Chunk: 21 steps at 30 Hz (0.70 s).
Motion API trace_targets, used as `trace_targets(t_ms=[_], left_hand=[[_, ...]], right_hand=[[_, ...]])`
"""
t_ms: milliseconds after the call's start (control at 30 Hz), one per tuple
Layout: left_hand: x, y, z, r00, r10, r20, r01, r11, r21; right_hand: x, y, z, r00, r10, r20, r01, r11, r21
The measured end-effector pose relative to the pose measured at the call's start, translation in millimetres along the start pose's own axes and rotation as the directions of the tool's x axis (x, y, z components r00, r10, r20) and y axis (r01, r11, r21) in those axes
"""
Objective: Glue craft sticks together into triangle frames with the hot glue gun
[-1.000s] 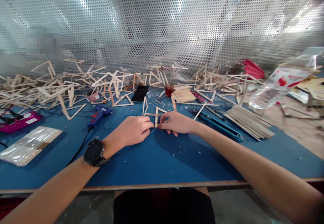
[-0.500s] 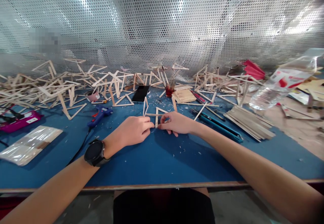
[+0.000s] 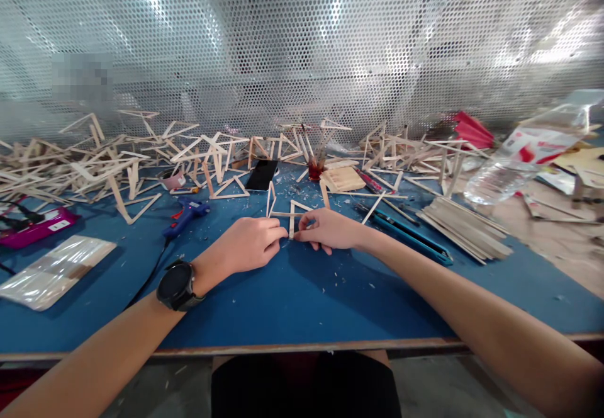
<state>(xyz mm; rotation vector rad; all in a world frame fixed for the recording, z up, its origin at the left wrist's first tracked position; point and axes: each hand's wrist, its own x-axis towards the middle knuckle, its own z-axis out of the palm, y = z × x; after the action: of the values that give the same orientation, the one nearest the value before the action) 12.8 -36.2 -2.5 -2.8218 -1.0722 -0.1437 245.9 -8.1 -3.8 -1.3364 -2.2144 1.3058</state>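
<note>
A small frame of pale wooden sticks [image 3: 292,216] stands on the blue table mat between my hands. My left hand [image 3: 252,243], with a black watch [image 3: 176,285] on the wrist, has its fingers closed at the frame's near left end. From the right, my right hand [image 3: 325,230] pinches the same near end with thumb and finger. A thin crosspiece runs between the hands, and a narrow upright triangle [image 3: 270,200] rises behind my left fingers. The fingertips partly hide the near joint.
Stick frames [image 3: 94,163] pile along the back. A blue glue gun [image 3: 185,218] and plastic-wrapped pack [image 3: 56,272] lie left. Behind the hands is a black phone [image 3: 263,174]. Right are a teal tool [image 3: 408,235], loose sticks [image 3: 465,229] and a tilted bottle [image 3: 528,147].
</note>
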Motion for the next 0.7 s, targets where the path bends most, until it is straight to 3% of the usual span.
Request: trace_targets(t_ms=[700], left_hand=[[0.2, 0.5, -1.5, 1.000, 0.002, -0.007, -0.002, 1.000, -0.015]], right_hand=[[-1.2, -1.3, -0.6, 1.000, 0.019, 0.005, -0.019, 1.000, 0.002]])
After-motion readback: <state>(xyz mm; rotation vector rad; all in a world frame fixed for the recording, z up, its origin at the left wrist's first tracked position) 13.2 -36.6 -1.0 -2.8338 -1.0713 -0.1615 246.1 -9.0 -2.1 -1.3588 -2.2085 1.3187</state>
